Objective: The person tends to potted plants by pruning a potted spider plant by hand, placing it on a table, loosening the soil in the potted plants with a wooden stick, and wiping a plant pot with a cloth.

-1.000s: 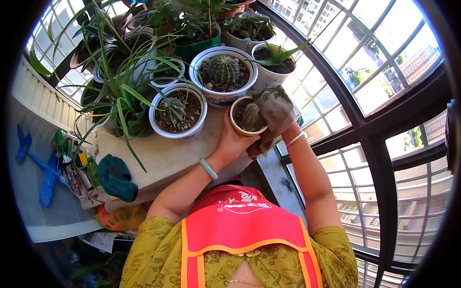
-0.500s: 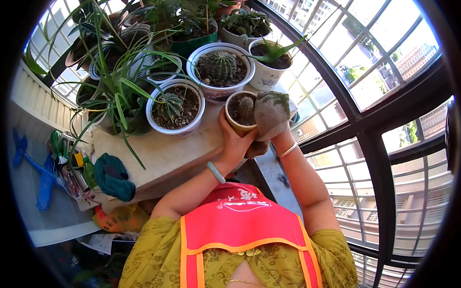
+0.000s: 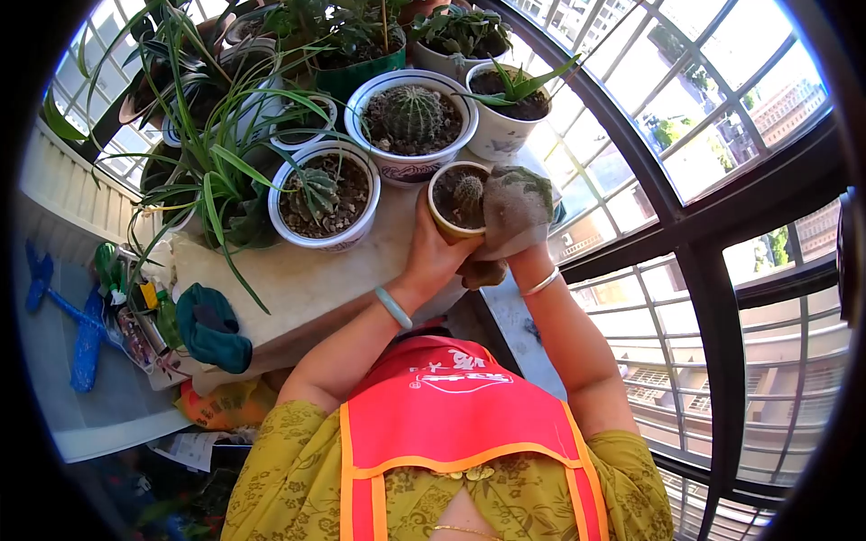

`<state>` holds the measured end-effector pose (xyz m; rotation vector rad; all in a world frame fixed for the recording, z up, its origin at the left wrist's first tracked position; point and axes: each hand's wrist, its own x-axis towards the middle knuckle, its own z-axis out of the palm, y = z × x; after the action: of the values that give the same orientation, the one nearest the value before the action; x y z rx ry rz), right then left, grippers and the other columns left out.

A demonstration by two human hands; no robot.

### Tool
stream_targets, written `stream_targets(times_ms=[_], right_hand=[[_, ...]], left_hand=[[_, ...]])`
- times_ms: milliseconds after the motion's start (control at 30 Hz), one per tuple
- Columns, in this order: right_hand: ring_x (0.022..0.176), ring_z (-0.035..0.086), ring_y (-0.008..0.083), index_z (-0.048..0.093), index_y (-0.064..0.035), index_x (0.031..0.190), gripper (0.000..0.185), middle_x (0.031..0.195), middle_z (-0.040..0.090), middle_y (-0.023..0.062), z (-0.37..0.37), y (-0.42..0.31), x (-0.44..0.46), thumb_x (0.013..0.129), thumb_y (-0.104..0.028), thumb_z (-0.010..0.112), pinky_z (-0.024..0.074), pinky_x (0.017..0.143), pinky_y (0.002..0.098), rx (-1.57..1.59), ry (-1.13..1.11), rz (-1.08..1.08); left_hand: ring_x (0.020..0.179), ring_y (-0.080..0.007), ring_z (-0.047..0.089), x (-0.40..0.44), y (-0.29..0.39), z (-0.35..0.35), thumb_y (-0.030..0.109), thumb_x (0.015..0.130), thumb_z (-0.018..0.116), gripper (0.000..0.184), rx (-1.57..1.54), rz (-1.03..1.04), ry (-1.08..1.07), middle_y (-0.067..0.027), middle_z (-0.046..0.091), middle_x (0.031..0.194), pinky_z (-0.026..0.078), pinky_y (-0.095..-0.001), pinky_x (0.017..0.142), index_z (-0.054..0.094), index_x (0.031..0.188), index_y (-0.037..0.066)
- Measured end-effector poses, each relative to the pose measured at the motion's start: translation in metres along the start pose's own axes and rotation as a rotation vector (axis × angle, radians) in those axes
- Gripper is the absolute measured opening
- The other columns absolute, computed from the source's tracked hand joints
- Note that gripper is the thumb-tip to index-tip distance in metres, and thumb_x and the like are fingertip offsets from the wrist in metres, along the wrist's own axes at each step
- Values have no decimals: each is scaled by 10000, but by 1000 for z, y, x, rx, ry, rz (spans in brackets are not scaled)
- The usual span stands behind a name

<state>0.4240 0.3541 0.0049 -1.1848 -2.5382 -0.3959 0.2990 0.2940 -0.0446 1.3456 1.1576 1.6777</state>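
At desk [image 3: 280,298], 5 o'clock from larger cactus pot [image 3: 410,171], grasping small cactus pot [image 3: 454,232] in left hand [image 3: 437,252]. At small cactus pot's 3 o'clock, touching rim with brown cloth [image 3: 517,209] draped over right hand [image 3: 527,256]; cannot tell right-hand grip.

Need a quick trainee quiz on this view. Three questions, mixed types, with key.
1. Multiple choice. What is in the grip of the left hand?
A) a green bottle
B) a small pot with a cactus in it
C) a teal cloth

2. True or false: the grey-brown cloth covers the left hand.

3. Short answer: on which wrist is the pale green bangle?

Key
1. B.
2. False. It covers most of the right hand, up against the side of the small pot.
3. The left.
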Motion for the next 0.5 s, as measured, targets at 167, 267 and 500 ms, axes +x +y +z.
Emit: stream_targets(times_ms=[167, 267, 500], right_hand=[[853, 557, 298, 598, -49, 833, 374, 877, 569, 156, 27, -2, -11, 578, -322, 616, 448, 745, 383, -281, 165, 16], [789, 567, 323, 577, -48, 835, 564, 847, 570, 156, -16, 13, 16, 440, -440, 670, 457, 710, 395, -31, -65, -114], [788, 561, 351, 581, -53, 820, 700, 864, 576, 159, -11, 50, 30, 298, -500, 714, 463, 734, 403, 211, 267, -489]], left_hand=[[1201, -276, 378, -10, -17, 27, 12, 648, 737, 868, 25, 24, 202, -169, 348, 1271, 307, -372, 1023, 194, 1325, 16], [1215, -324, 330, -8, -6, 29, 37, 629, 753, 885, 53, 40, 310, -201, 293, 1275, 251, -400, 1043, 203, 1322, 15], [1259, -231, 347, 19, 7, 1, -1, 595, 789, 983, 25, -81, -146, -115, 352, 1335, 318, -355, 1041, 172, 1360, 40]])
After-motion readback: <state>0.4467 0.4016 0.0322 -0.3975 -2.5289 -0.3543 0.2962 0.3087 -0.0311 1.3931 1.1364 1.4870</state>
